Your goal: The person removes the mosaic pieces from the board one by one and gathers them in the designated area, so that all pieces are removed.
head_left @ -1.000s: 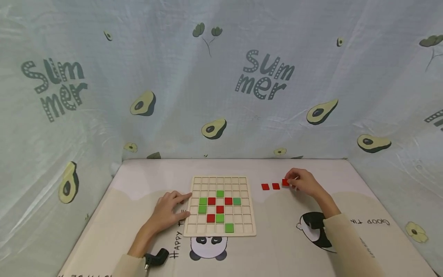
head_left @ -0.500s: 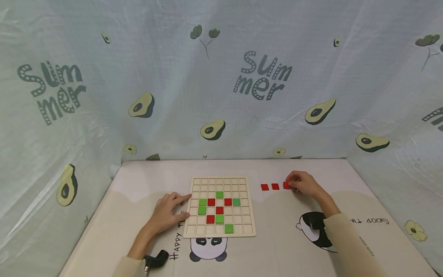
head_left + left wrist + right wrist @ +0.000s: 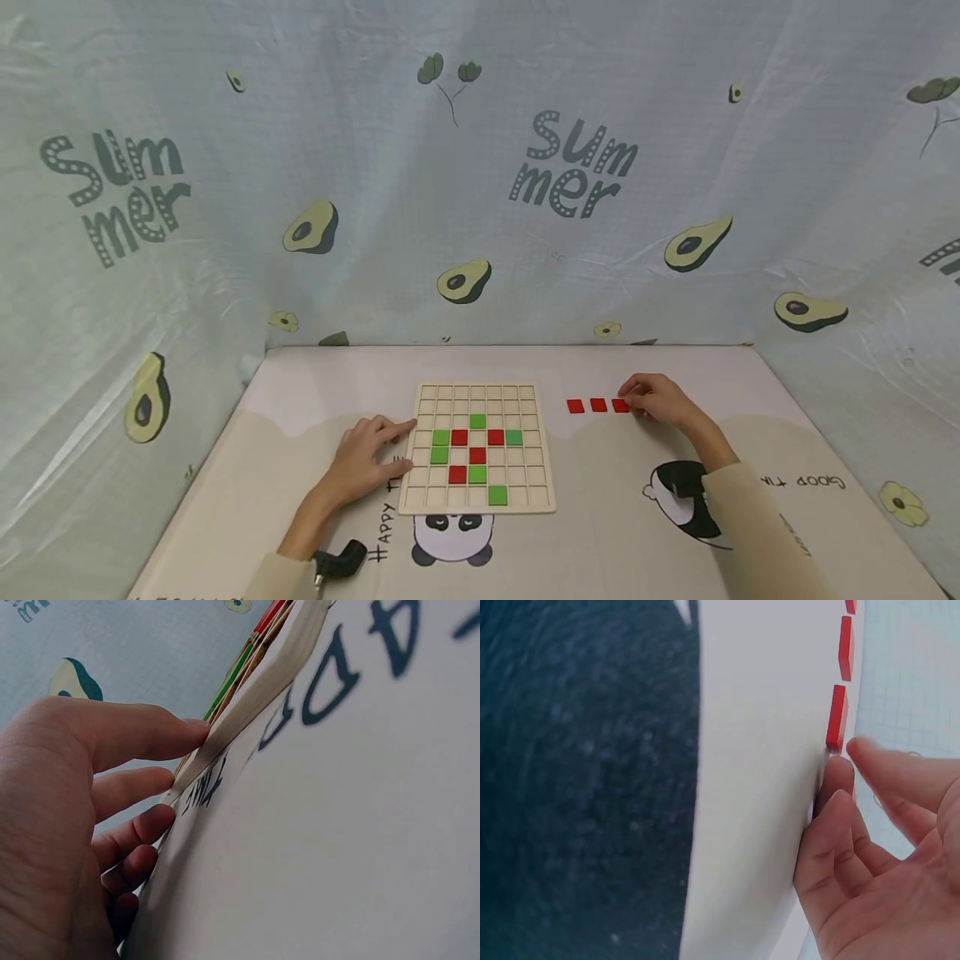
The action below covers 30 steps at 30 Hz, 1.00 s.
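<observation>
A pale wooden grid board holds several green and red square tiles in its cells. My left hand lies at the board's left side, its thumb and a fingertip at the edge. In the left wrist view the board's pale side meets those fingertips, and the other fingers bend loosely. Right of the board, three red tiles lie in a row, and my right hand is at the rightmost red tile. In the right wrist view, fingertips sit right at that tile's near end, with the thumb beside it.
The other two red tiles lie between the board and my right hand. A light tablecloth with printed pandas and lettering covers the table. Behind it hangs a pale curtain with avocado prints. A black device shows by my left wrist.
My right hand has moved the rightmost red tile slightly toward me, level with the other two. My left hand has stayed at the board's edge.
</observation>
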### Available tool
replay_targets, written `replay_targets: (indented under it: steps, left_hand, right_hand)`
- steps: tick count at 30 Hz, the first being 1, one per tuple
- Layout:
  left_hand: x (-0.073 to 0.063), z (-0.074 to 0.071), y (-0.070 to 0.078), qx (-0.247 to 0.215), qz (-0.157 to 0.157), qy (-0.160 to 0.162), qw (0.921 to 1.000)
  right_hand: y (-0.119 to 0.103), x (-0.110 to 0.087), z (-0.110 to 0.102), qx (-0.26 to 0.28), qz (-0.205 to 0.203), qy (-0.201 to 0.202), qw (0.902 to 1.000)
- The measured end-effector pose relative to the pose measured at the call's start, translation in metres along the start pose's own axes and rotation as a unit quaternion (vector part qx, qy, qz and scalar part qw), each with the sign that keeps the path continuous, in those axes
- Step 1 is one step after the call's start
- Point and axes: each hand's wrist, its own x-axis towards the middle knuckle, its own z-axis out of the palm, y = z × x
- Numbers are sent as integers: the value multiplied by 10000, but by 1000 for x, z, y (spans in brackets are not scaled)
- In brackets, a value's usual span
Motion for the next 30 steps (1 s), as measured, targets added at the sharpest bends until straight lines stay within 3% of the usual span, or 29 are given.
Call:
replay_targets:
  steps: [9,30]
  left_hand:
    - [0,0,2,-47,-9,-3,10000]
    - [-2,-3,3,-57,92,23,9999]
  right_hand:
    - [3,-3,1,-177,-211,-43,9996]
    - [5,-3,5,-128,29,142,9998]
